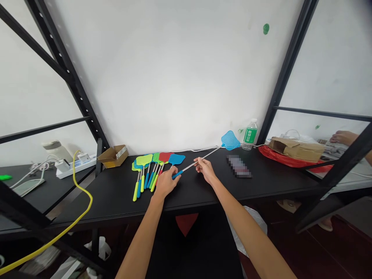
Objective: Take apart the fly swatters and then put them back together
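Note:
A blue fly swatter with a thin metal shaft is held slantwise above the black table, its mesh head up at the far right. My left hand is closed around its blue handle. Farther along, the fingers of my right hand pinch the shaft. Beside my left hand lies a fanned pile of fly swatters in yellow-green, green, red and blue, handles toward me; my left hand hides part of some.
An open cardboard box sits left of the pile. A water bottle stands by the wall, with a blurred flat object nearer me. A yellow cable hangs at left. Another person's hand shows at far right, beyond the metal frame.

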Motion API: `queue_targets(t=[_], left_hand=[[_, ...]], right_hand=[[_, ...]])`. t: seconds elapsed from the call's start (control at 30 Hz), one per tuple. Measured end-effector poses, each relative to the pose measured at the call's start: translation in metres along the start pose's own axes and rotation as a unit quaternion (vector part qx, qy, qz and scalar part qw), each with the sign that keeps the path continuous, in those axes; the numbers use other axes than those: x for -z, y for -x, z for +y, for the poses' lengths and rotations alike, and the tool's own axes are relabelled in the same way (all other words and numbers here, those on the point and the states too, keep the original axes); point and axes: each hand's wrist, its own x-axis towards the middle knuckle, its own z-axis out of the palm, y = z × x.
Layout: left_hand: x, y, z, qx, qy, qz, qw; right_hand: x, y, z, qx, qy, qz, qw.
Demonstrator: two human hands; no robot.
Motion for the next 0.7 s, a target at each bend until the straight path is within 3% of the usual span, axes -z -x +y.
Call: queue_targets(t=[0.3, 0.47, 0.7], left_hand=[[-0.003, -0.003, -0.009, -0.006, -0.019, 0.098, 0.995], [-0.004, -0.003, -0.012, 0.049, -0.067, 0.128, 0.988], [-0.001, -0.002, -0.010, 0.115, -0.056, 0.173, 0.977]], right_hand=[[0.001, -0.001, 0.000, -0.007, -0.030, 0.003, 1.000], [0.002, 0.000, -0.003, -0.004, -0.063, 0.021, 0.998], [0.002, 0.000, -0.007, -0.019, -0.089, 0.055, 0.994]])
